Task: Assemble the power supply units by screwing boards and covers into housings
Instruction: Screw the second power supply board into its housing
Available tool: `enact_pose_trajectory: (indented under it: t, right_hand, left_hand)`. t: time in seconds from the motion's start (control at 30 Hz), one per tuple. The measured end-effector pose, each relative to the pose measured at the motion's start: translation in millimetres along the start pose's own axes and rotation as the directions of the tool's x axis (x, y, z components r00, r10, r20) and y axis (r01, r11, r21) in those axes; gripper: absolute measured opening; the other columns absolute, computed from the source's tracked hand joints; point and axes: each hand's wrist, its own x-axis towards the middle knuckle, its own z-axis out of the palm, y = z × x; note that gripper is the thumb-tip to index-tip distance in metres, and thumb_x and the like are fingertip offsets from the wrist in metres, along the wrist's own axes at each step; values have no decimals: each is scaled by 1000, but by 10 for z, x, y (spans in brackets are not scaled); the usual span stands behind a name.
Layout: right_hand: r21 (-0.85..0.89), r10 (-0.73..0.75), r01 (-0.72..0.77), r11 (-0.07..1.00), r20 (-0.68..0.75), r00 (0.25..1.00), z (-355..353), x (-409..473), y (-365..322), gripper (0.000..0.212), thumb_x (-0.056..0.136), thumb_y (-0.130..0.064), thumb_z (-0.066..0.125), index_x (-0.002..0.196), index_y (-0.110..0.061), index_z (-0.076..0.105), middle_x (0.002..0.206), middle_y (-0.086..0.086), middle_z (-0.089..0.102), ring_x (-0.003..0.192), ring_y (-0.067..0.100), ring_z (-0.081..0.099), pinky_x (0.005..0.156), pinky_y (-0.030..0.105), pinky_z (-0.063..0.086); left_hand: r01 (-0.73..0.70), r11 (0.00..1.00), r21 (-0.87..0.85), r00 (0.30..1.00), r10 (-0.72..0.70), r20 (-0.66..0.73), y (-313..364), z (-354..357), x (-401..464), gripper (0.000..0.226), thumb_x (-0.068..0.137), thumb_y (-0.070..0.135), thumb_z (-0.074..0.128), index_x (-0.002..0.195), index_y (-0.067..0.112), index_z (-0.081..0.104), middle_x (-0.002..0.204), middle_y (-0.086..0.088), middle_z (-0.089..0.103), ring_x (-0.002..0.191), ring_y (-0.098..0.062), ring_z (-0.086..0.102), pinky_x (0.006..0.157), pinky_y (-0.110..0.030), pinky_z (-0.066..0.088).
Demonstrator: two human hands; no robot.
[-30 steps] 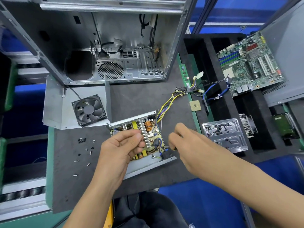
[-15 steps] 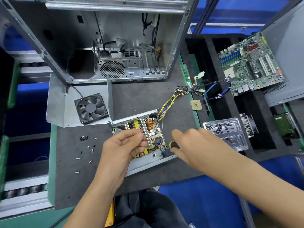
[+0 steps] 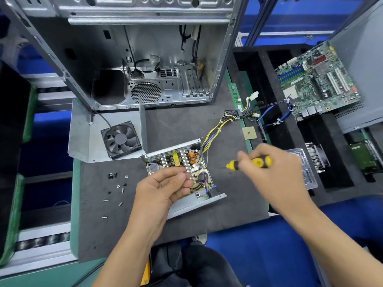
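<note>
The power supply board [image 3: 182,168] is sitting in its open metal housing [image 3: 196,204] on the dark foam mat [image 3: 186,129], directly under my left hand [image 3: 163,193]. I am curling my left fingers [image 3: 176,179] over the middle of the board, thumb and fingertips pinched together at the row of small components; I cannot tell whether a screw is between them. My right hand [image 3: 275,175] is hovering just to the right of the housing, clear of it, and is gripping a yellow-and-black screwdriver [image 3: 250,163] by its handle, with the tip pointing left toward the board; the hand is blurred. The board's bundle of yellow, black and blue wires [image 3: 213,133] is running from the far corner of the housing away beyond my right hand to white connectors [image 3: 253,96]. Loose screws [image 3: 116,187] are lying scattered on the mat to the left of my left hand. Beyond that hand, the bent metal cover [image 3: 87,137] is carrying a black fan [image 3: 121,139], and behind it the open computer case [image 3: 145,65] is standing. A CPU chip [image 3: 249,133] is lying just beyond my right hand, a clear plastic tray [image 3: 306,172] is partly hidden behind it, and a green motherboard [image 3: 317,79] is resting farther off to the right.
</note>
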Motion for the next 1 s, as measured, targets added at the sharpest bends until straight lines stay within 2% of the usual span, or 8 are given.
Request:
enact_pose_trajectory:
  t: [0.07,0.2,0.3,0.4,0.57,0.73,0.87,1.0]
  right_hand:
    - [336,202,-211,918,61,977,-43,6,19,37,85,-33,69,55,-18,54,44,-3,47,42,11,40,43,19,32]
    - [555,341,-384,738,184,922,40,-90,-1,48,93,-21,64,47,-21,49,50,10,45,39,14,31,39,17,29]
    - [607,369,-433,667,235,899,71,-125,-13,50,93,-20,63,45,-22,50,51,12,42,38,14,29,39,19,27]
    - [608,358,-442,659,263,896,69,-127,-24,51,94,-19,63,45,-22,50,45,5,40,38,12,29,39,19,28]
    - [598,364,-462,654,286,886,59,-109,-24,50,93,-19,63,44,-21,51,45,4,42,38,13,29,40,21,27]
    - [580,416,-526,623,324,850,48,-94,3,44,87,-32,70,47,-22,54,46,3,44,38,14,29,40,20,29]
    - [579,425,-658,482,503,753,32,-88,30,35,69,-49,79,64,-18,63,55,5,49,42,14,34,41,22,27]
    - [719,303,-650,246,580,756,82,-93,78,22,72,-29,77,62,-21,59,63,1,45,48,9,37,42,19,31]
  left_hand:
    - [0,1000,-14,1000,0,0,-7,13,-10,16,67,15,76,82,14,81,86,-16,76,76,-20,75,65,-21,58]
    - [-8,998,-62,1000,8,5,-11,32,-33,17,65,13,77,81,13,81,87,-17,76,81,-24,76,68,-22,59]
    - [-23,996,-85,1000,24,7,-10,34,-38,17,65,9,76,80,12,81,87,-17,76,81,-25,76,69,-22,59]
    - [-36,994,-103,999,36,-3,2,42,-44,15,66,6,74,79,10,80,83,-19,75,78,-23,76,67,-21,59]
    - [-44,993,-109,999,43,-16,7,79,-45,15,68,3,70,77,11,80,77,-17,74,73,-21,75,65,-19,58]
    - [-112,993,-27,993,111,-24,-2,85,-28,15,68,5,72,78,12,80,79,-19,75,76,-23,76,68,-20,58]
    - [-155,987,41,987,156,-27,27,79,-4,16,67,12,76,81,15,81,80,-17,75,79,-24,76,70,-21,58]
    - [-210,974,83,978,210,9,74,105,11,22,62,23,81,83,16,81,80,-16,76,74,-22,75,68,-22,58]
